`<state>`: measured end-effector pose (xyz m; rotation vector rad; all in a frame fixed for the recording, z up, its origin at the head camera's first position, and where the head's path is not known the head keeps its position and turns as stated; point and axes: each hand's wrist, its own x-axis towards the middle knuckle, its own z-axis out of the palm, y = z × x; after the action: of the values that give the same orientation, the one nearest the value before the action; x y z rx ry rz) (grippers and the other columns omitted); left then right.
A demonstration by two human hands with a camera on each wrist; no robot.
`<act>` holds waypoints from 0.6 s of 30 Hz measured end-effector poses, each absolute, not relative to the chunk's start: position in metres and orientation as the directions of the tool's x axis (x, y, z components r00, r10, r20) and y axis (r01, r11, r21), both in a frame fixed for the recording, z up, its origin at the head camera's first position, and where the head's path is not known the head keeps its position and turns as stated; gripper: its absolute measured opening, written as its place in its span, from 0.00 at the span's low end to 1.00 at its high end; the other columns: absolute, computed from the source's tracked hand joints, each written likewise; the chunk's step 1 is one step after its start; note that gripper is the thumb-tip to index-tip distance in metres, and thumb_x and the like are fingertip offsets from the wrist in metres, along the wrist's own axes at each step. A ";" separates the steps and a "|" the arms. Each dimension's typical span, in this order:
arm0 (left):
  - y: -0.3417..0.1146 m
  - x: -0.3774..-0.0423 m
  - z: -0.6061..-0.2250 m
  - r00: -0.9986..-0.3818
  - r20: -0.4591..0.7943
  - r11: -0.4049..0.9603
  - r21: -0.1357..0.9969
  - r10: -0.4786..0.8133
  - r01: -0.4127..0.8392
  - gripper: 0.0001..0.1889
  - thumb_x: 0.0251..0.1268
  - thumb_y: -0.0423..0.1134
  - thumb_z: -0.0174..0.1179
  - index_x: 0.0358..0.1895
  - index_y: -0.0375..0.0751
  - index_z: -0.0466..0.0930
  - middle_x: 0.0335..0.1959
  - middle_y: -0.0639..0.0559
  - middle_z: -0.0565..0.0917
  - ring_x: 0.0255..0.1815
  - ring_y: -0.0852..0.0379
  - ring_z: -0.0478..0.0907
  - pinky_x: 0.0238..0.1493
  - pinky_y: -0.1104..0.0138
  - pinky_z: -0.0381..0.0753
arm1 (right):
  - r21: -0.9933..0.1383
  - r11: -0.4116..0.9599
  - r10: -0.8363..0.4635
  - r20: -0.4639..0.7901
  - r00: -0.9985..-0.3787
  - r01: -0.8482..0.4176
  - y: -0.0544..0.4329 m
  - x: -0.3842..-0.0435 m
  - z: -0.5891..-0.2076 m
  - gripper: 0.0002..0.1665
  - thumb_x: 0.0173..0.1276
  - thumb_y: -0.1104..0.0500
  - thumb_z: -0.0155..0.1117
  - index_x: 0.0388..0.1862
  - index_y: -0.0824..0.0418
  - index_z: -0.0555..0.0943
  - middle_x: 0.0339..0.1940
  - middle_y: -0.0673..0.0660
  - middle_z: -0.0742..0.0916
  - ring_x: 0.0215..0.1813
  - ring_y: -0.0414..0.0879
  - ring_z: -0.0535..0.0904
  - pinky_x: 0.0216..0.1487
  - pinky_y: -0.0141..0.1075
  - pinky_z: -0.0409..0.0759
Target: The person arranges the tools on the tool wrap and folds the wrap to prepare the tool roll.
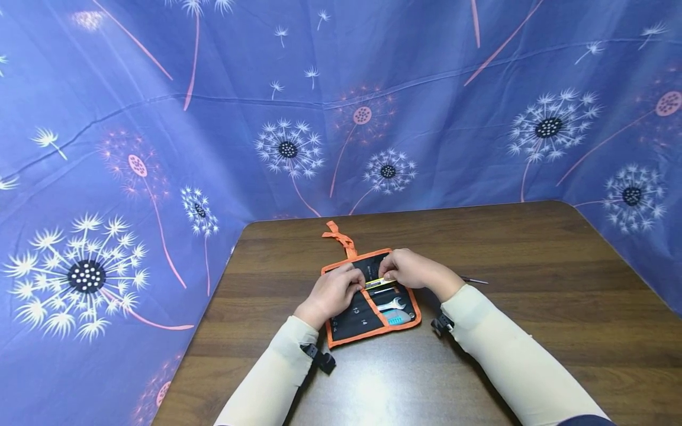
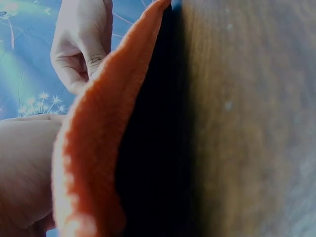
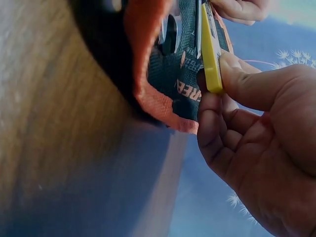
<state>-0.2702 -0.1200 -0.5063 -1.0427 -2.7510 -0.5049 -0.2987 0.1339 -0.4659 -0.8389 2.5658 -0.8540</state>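
Observation:
A black tool pouch [image 1: 346, 322] with orange trim lies unfolded on the table in the head view. My right hand [image 1: 407, 267] pinches one end of a slim yellow tool [image 3: 211, 59] between thumb and fingers. The tool's other end reaches the pouch's orange middle strip. There my left hand [image 1: 333, 291] pinches the pocket edge with curled fingers. Below the yellow tool, a wrench [image 1: 393, 305] and a teal-and-grey tool [image 1: 397, 318] sit in the right pocket. In the left wrist view, the orange trim [image 2: 103, 128] hides the left fingertips.
Beyond the pouch trails its orange tie strap [image 1: 341, 238]. A thin dark tool [image 1: 475, 280] lies on the brown wooden table [image 1: 522, 254], right of my right hand. A blue dandelion-print cloth [image 1: 447, 148] hangs behind the table and along its left side.

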 end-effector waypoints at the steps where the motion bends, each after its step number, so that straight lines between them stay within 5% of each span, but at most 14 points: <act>1: -0.120 -0.270 -0.507 -0.744 0.261 0.701 0.253 0.615 0.667 0.05 0.77 0.42 0.64 0.40 0.59 0.80 0.38 0.65 0.74 0.34 0.66 0.74 0.37 0.67 0.77 | -0.625 0.652 -0.615 -0.105 -0.781 -0.430 0.133 -0.299 -0.466 0.12 0.79 0.66 0.62 0.37 0.54 0.89 0.35 0.47 0.88 0.37 0.42 0.82 0.47 0.45 0.81; 18: -0.120 -0.269 -0.506 -0.746 0.245 0.705 0.247 0.619 0.665 0.07 0.76 0.40 0.64 0.38 0.59 0.79 0.36 0.64 0.73 0.33 0.65 0.72 0.35 0.68 0.75 | -0.623 0.661 -0.597 -0.102 -0.796 -0.417 0.127 -0.299 -0.474 0.11 0.78 0.66 0.63 0.36 0.54 0.89 0.34 0.46 0.86 0.38 0.42 0.79 0.46 0.43 0.79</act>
<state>-0.2694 -0.1198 -0.5063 -1.0484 -2.7661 -0.4848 -0.2994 0.1269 -0.4735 -0.8102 2.5818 -0.8603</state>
